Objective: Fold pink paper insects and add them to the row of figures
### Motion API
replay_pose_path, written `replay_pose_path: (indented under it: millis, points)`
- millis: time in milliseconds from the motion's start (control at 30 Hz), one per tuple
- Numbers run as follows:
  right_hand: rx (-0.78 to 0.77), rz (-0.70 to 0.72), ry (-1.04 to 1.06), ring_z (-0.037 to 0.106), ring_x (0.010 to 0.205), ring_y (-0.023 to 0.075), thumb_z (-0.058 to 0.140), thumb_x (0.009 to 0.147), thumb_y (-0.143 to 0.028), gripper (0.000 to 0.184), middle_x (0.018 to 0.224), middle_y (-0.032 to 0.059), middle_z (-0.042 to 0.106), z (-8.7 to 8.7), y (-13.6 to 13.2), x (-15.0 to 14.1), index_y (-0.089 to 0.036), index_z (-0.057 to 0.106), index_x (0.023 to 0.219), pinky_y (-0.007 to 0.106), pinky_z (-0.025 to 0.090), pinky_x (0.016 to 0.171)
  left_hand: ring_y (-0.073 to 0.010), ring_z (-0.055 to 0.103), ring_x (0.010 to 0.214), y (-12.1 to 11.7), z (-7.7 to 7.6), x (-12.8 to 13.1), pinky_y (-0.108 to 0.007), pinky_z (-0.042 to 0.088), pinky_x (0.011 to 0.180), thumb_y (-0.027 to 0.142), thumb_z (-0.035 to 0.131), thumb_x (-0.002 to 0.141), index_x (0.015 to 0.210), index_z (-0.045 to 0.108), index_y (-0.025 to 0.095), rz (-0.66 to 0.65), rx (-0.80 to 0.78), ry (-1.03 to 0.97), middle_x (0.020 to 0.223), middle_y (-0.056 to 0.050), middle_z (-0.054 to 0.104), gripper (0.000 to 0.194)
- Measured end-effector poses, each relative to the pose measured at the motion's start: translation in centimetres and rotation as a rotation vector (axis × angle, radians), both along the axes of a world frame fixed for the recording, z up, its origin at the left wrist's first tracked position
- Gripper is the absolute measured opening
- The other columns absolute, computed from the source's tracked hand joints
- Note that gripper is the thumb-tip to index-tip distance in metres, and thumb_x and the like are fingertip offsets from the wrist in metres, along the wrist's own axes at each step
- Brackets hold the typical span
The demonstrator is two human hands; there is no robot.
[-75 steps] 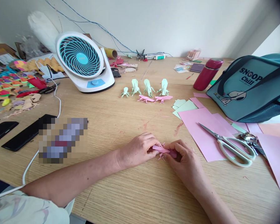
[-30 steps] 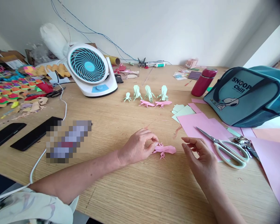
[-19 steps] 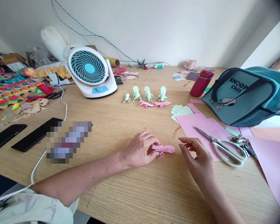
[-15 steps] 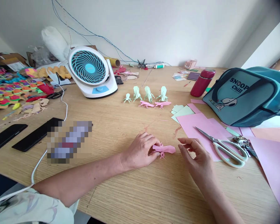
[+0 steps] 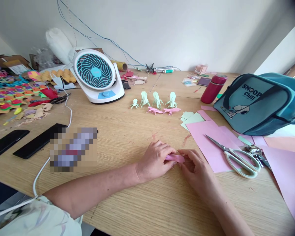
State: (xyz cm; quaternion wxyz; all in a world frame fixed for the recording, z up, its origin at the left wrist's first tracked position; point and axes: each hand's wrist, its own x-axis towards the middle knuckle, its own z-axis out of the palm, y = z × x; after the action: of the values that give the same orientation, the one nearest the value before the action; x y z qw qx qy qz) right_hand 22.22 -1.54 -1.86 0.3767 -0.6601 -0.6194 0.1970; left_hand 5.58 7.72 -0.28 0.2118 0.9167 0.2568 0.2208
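Low over the wooden table, a pink origami insect (image 5: 178, 158) is pinched at its left end by my left hand (image 5: 159, 160). The thumb and fingers of my right hand (image 5: 198, 167) close around its right end. Its thin legs are mostly hidden behind my fingers. Farther back stand several pale green origami insects (image 5: 156, 99) in a row, and two pink origami insects (image 5: 171, 110) lie just in front of them.
On the right, white-handled scissors (image 5: 241, 160) lie on pink paper sheets (image 5: 204, 137), near green paper pieces (image 5: 193, 119). Behind them are a red flask (image 5: 213, 89) and a teal bag (image 5: 258, 101). A white fan (image 5: 98, 75) stands at back left, with a white cable (image 5: 36, 177) nearer.
My right hand has moved left and closed on the right end of the pink origami insect. My left hand has shifted slightly right, still holding it.
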Motion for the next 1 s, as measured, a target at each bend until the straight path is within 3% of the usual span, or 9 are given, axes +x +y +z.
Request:
replay_pose_path:
  millis: [267,500,767,1000]
  points:
    - [-0.03,0.012,0.045,0.064,0.093,0.0218,0.054,0.088,-0.019,0.02,0.105,0.007,0.064,0.23,0.15,-0.33,-0.024,0.064,0.105,0.035,0.052,0.08,-0.0193,0.059,0.087,0.0,-0.57,0.29,-0.034,0.046,0.082,0.013,0.068,0.081,0.09,0.066,0.02,0.002,-0.031,-0.041,0.09,-0.001,0.072,0.012]
    - [-0.026,0.014,-0.056,0.062,0.096,0.0242,0.057,0.088,-0.021,0.02,0.104,0.0067,0.066,0.35,0.3,-0.5,-0.025,0.065,0.106,0.038,0.049,0.083,-0.0188,0.058,0.086,0.04,-0.94,0.28,-0.033,0.045,0.082,0.011,0.07,0.079,0.088,0.066,0.019,0.009,-0.043,-0.085,0.091,0.0,0.072,0.012]
    - [-0.046,-0.017,0.329,0.067,0.087,0.0201,0.056,0.091,-0.034,0.019,0.096,0.0056,0.068,0.03,0.29,-0.26,-0.023,0.062,0.106,0.032,0.053,0.078,-0.0182,0.059,0.089,-0.06,-0.89,0.05,-0.032,0.043,0.085,0.016,0.068,0.084,0.09,0.069,0.021,-0.057,-0.032,-0.141,0.095,0.0,0.073,0.008]
    - [-0.038,-0.034,0.481,0.068,0.084,0.0202,0.062,0.085,-0.036,0.021,0.095,0.0067,0.069,-0.3,0.62,-0.2,-0.021,0.064,0.1,0.033,0.054,0.074,-0.017,0.06,0.089,-0.18,-1.03,-0.14,-0.031,0.043,0.086,0.015,0.068,0.084,0.087,0.065,0.019,-0.079,0.006,-0.183,0.091,0.0,0.072,0.006]
